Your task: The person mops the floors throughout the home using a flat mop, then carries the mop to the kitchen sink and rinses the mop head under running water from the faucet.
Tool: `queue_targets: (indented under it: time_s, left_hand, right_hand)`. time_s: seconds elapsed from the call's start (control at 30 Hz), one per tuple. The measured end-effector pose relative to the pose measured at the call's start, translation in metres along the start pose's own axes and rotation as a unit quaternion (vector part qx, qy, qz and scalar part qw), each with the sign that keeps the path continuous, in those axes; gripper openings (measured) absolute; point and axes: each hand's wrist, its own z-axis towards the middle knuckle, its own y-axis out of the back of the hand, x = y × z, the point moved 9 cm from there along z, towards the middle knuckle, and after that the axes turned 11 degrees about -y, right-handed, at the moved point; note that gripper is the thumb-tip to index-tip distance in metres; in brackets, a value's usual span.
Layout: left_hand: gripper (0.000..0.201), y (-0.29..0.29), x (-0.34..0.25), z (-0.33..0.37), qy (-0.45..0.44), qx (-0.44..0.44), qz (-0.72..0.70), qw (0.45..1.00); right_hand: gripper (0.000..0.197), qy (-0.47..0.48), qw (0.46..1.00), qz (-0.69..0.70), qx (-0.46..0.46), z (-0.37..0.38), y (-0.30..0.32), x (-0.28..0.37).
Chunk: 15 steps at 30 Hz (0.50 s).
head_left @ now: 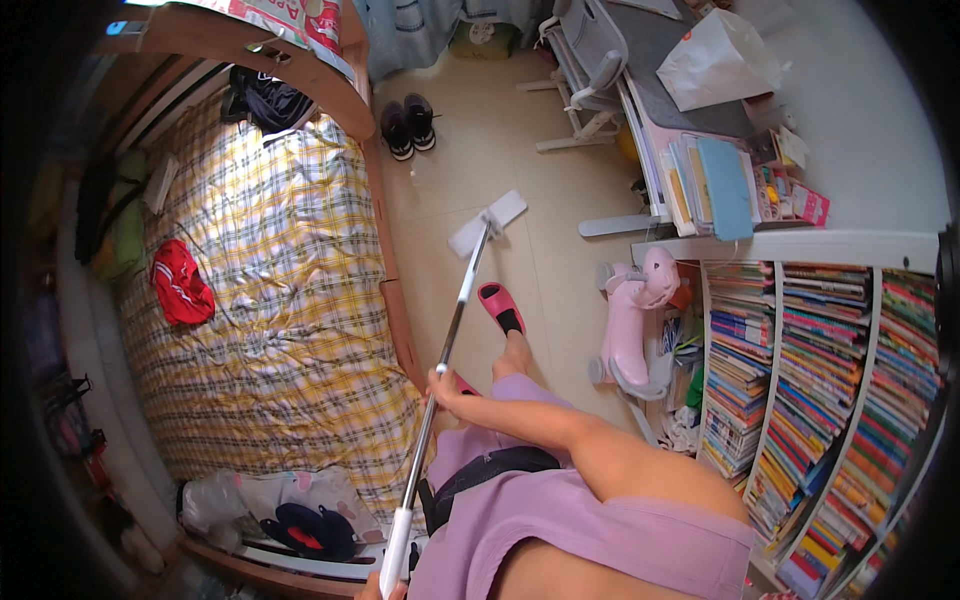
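A flat mop slants across the middle, its metal and white pole [456,325] running from the lower edge to a white rectangular mop head [511,206] flat on the floor. My right hand [443,389] is wrapped round the pole about halfway along. Down at the lower edge my left hand [380,588] closes round the white grip end, mostly cut off by the frame. Beyond my right hand, my foot in a pink slipper [497,306] stands on the tiles, a little short of the mop head.
Left is a bed with a checked sheet [290,320] and red cloth [182,282]. Dark shoes [408,127] stand by the bed's far end. On the right are a grey chair [590,60], a desk [655,130], a pink ride-on toy [628,335] and a packed bookshelf [775,360].
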Motion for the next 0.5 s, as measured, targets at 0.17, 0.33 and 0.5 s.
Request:
queue_targets:
  time_s: [0.17, 0.33, 0.5]
  left_hand:
    - [0.035, 0.011, 0.057, -0.035, 0.082, 0.042, -0.127, 0.988]
    - [0.033, 0.023, 0.066, 0.004, 0.196, 0.109, -0.271, 0.936]
    - [0.024, 0.029, -0.002, 0.11, 0.201, 0.266, -0.426, 0.841]
  right_hand:
    - [0.018, -0.178, 0.982, -0.018, 0.069, -0.046, -0.034, -0.044]
    - [0.003, -0.026, 0.998, -0.009, 0.063, -0.008, -0.012, 0.038]
    - [0.006, 0.073, 0.99, 0.115, 0.047, 0.019, 0.019, 0.156]
